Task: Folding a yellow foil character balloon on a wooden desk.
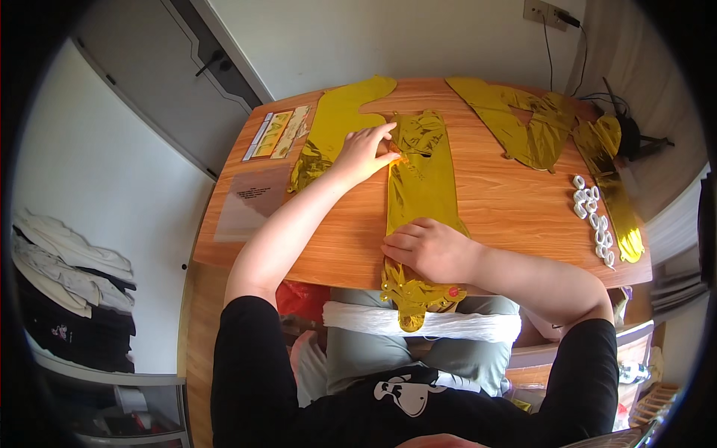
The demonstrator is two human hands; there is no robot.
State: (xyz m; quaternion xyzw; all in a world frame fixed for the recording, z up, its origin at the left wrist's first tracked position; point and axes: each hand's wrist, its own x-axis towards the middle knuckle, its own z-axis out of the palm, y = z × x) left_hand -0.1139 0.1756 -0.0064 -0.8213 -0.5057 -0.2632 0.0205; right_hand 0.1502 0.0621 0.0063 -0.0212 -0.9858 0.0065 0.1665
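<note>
A black T-shirt (pixel 336 414) with a white printed figure lay closest, over grey-green trousers (pixel 373 366); a bundle of white strands (pixel 358 322) crossed both thighs just below the worktop (pixel 328 246). Over that bundle hung the lower end of a flat, uninflated gold foil balloon (pixel 423 194), its rounded tip crinkled and bright. The rest of the balloon ran up the middle of the wood-grained worktop, wrinkled near its top.

The right hand (pixel 433 250) rested across the lower part of this balloon, its fingers bent and held together at the left edge; whether they gripped the foil, I could not tell. The left hand (pixel 364 154) reached the balloon's upper left edge, thumb and forefinger a little apart at their bases, with a small orange patch (pixel 402 159) at the thumb tip. Whether those fingers pinched anything was unclear.

Beyond the left forearm lay a second gold foil piece (pixel 347 101) with a curved outline, beside some printed cards (pixel 278 136) and, nearer, a clear plastic sheet (pixel 254 201) with dark print. Toward the far right was a broad gold foil piece (pixel 497 123) with a cutout, then a long narrow gold foil strip (pixel 614 198). Small white coils (pixel 600 239) lay clustered just left of that strip.
</note>
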